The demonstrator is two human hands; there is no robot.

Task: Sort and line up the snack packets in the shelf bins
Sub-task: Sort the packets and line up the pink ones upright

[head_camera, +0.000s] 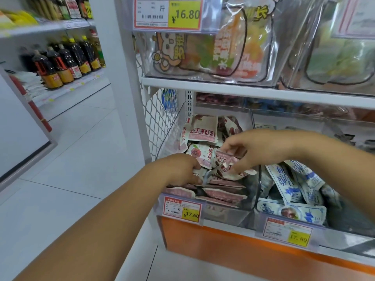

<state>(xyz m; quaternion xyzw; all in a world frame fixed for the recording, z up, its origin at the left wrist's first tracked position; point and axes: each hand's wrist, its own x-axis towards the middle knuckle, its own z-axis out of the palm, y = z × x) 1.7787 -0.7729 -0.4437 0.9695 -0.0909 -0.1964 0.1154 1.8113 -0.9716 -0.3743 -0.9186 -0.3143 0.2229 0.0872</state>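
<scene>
both your hands are down in the left bin [229,217], the one with the pink packets [203,130], and that is where the work lies. your right hand [251,149] is the nearer one to the middle of the heap: thumb and fingertips are pinched on a loose packet [224,159], which sits crumpled and tilted, its long edge running roughly left to right, just above the flat row [221,194] at the front of the bin. your left hand [182,169] is low at the front left corner, fingers curled round the edge of a front packet [197,173], just beside the one your right hand holds; the two hands are near each other but apart.

the row lies below and toward you from the pinched packet, so the next move looks like a short draw down and forward, turning the packet flat to match its neighbours. the packets behind, toward the back wall, face every which way and are not yet lined up.

the blue packets [284,179] sit in the next bin to your right, past the clear divider [257,185]; neither hand touches them.
</scene>
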